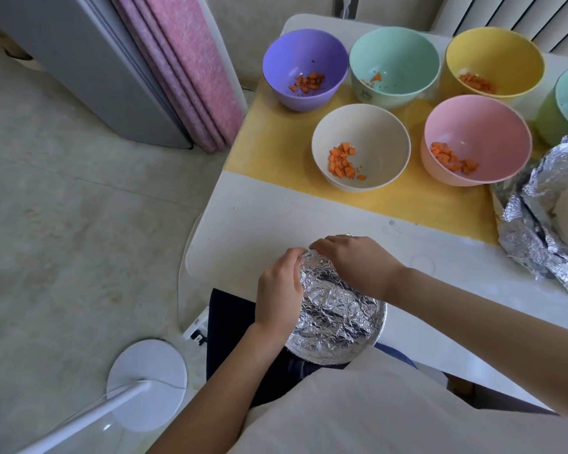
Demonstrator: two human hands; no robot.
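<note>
Head view shows a round foil-covered bowl at the 6 o'clock edge of the white, smooth table, partly over the person's lap. The foil is silver, shiny and full of small wrinkles, and it is pressed flat over the top and folded down around the rim. The left hand lies on the bowl's 9 o'clock side with bent fingers that grip the foil at the rim near 11 o'clock. The right hand comes over from 3 o'clock, palm down, and its curled fingers pinch the foil at the 12 o'clock rim, fingertips almost meeting those of the left. Toward 12 o'clock, on a yellow mat, stand matte round bowls, purple, mint, yellow, cream and pink, with small orange carrot cubes inside. At 3 o'clock lies loose crumpled foil.
</note>
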